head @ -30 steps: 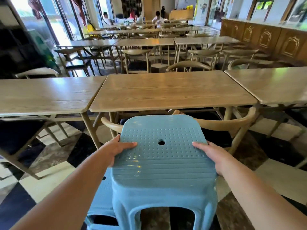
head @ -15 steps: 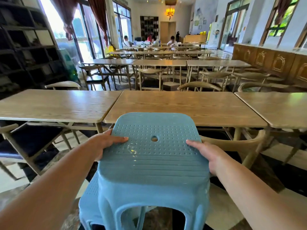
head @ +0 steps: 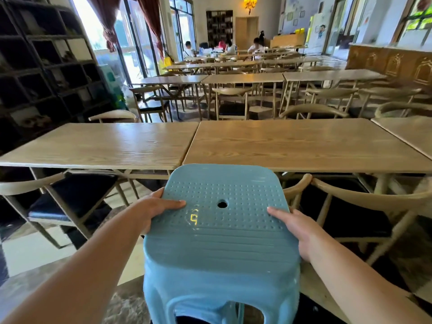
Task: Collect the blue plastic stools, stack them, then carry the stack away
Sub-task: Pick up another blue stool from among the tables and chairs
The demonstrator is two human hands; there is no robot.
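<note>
A light blue plastic stool (head: 222,244), with a dotted seat and a round hole in the middle, is held up in front of me. My left hand (head: 155,210) grips the seat's left edge, thumb lying on top and fingers under the rim. My right hand (head: 295,230) grips the right edge the same way. The stool's lower part runs out of the bottom of the frame, so I cannot tell whether other stools are nested beneath it.
Two long wooden tables (head: 292,146) stand directly ahead. Wooden chairs with dark seats are tucked under them at the left (head: 58,195) and right (head: 350,206). A dark shelf unit (head: 42,66) lines the left wall. More tables and several seated people fill the far room.
The stool has risen with both hands on it. My view has lifted from the floor to the far room. The second blue stool seen at lower left earlier is out of sight.
</note>
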